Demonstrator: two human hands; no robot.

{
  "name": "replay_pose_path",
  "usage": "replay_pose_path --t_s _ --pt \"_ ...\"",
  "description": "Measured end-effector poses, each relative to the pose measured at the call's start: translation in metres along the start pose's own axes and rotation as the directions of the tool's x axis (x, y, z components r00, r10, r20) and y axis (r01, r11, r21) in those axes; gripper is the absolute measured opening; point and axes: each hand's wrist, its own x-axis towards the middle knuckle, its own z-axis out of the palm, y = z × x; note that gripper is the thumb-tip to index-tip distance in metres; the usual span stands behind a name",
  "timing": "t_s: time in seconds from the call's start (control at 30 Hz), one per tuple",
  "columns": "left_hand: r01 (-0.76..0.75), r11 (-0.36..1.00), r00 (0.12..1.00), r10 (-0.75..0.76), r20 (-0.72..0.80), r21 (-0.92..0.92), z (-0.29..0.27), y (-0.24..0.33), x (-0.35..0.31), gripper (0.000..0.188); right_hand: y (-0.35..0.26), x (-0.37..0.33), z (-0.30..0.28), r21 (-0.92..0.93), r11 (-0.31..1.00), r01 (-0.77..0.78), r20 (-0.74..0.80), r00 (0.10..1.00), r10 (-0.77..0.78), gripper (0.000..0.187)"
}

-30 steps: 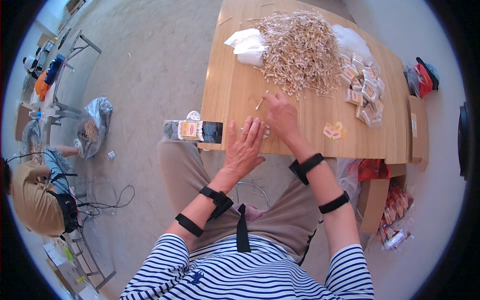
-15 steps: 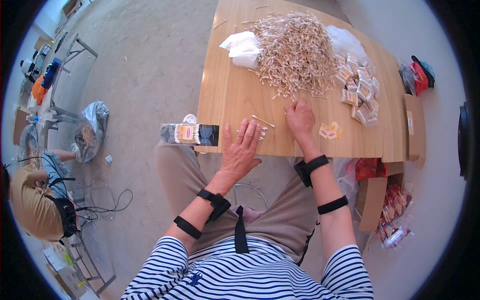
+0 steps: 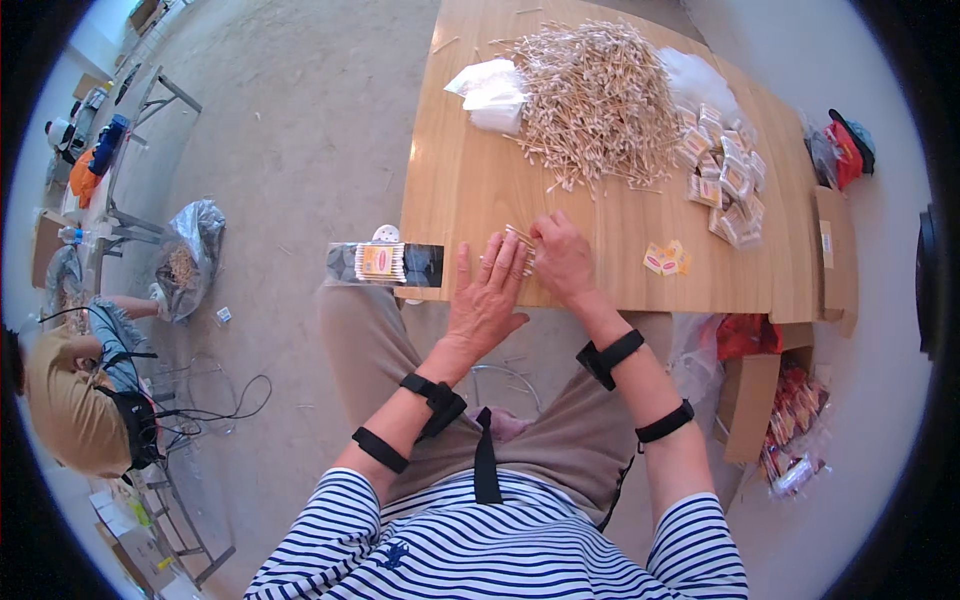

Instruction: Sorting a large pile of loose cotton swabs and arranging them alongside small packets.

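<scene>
My left hand lies flat at the table's front edge, fingers stretched over a few cotton swabs. Beside it, my right hand has its fingers bent and pinched at these swabs, partly hiding them. Behind both hands rises a large heap of loose cotton swabs. Left of my left hand, a bundle of swabs with a yellow card rests on a glossy dark strip that juts past the table's corner. Several small yellow cards lie to the right of my right hand.
Filled swab packs are piled on the right of the wooden table. White plastic bags flank the heap. Cardboard boxes stand at the right. Leftward, another person sits near a clear bag of swabs.
My right hand has come from the heap's front edge toward me and left, up to my left hand. The left hand stays flat in place. The view has shifted slightly.
</scene>
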Motion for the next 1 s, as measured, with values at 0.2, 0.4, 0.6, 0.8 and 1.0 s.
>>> replay_pose_path --t_s 0.2,0.4,0.6,0.8,1.0 --pt "-0.011 1.000 1.000 0.011 0.002 -0.011 -0.002 0.000 -0.001 0.120 0.008 0.010 0.004 -0.048 0.999 -0.012 0.040 0.999 0.014 0.006" --pt "0.006 1.000 1.000 -0.006 0.025 0.000 -0.004 -0.001 -0.003 0.119 0.001 0.045 -0.009 -0.296 0.950 -0.099 -0.104 0.992 0.071 0.013" --pt "-0.012 1.000 1.000 0.012 0.010 -0.006 -0.002 0.001 0.000 0.121 0.041 0.039 -0.001 -0.222 0.938 -0.265 -0.162 0.959 0.232 0.017" --pt "0.006 1.000 1.000 -0.006 0.000 0.003 -0.003 -0.002 -0.002 0.121 0.027 0.002 -0.015 -0.008 1.000 -0.020 0.025 0.999 0.020 0.019" --pt "-0.004 1.000 1.000 0.004 0.022 -0.011 -0.005 0.000 0.000 0.121 0.032 0.040 -0.019 -0.136 0.954 -0.266 -0.086 0.963 0.256 0.019"
